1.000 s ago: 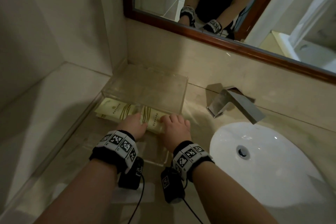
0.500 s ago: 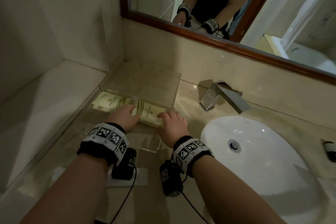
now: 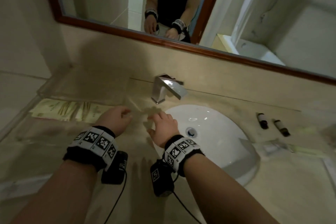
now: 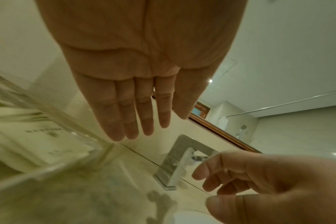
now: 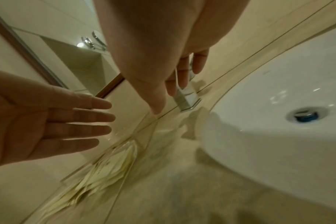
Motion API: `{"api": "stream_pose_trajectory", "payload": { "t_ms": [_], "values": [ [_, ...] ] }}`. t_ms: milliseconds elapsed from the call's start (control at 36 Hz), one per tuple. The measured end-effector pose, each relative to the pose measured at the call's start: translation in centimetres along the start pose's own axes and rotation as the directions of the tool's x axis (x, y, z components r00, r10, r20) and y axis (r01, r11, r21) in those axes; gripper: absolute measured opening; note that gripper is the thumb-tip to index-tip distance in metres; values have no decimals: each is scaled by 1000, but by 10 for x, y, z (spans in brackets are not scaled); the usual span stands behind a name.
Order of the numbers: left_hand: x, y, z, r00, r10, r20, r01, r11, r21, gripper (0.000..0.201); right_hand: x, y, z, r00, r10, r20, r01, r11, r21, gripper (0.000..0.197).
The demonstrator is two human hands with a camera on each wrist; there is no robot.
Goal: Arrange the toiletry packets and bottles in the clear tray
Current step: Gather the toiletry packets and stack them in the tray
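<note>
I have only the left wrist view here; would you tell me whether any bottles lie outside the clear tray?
Observer: Yes. Two small dark bottles with pale labels lie on the beige stone counter, right of the white oval sink.
Operator: Thank you. Is either of the hands near them?
Observer: No. The right hand hovers at the sink's left rim, holding nothing, across the basin from them.
Operator: And how do the packets lie?
Observer: The head view shows the cream paper packets in a row across the clear plastic tray.
</note>
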State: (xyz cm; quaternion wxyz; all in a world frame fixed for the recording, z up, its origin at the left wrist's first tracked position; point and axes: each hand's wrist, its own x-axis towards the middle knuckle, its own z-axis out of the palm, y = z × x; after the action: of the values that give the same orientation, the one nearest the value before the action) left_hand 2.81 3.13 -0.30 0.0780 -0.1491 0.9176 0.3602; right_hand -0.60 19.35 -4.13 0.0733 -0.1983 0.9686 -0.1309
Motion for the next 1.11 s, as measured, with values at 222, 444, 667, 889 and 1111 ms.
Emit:
{"api": "stream_pose_trajectory", "payload": {
  "t_ms": [222, 444, 667, 889, 1111],
  "values": [
    [-2, 66, 52, 986, 94, 135, -92, 996, -17, 39, -37, 68, -25, 988, 153, -37, -152, 988, 21, 42],
    [-7, 122, 111, 952, 245, 182, -251, 968, 12, 33, -76, 143, -41, 926, 375, -32, -372, 925, 82, 44],
    [-13, 164, 160, 907, 305, 291, -342, 936, 87, 32, -108, 234, -59, 776, 630, -1, -626, 771, 122, 51],
    [-7, 206, 203, 915, 272, 298, -325, 935, 142, 32, -118, 314, -60, 681, 732, 30, -732, 679, 62, 60],
    [1, 242, 243, 909, 227, 349, -313, 926, 213, 33, -113, 361, -59, 714, 700, 18, -699, 710, 92, 64]
  ]
}}
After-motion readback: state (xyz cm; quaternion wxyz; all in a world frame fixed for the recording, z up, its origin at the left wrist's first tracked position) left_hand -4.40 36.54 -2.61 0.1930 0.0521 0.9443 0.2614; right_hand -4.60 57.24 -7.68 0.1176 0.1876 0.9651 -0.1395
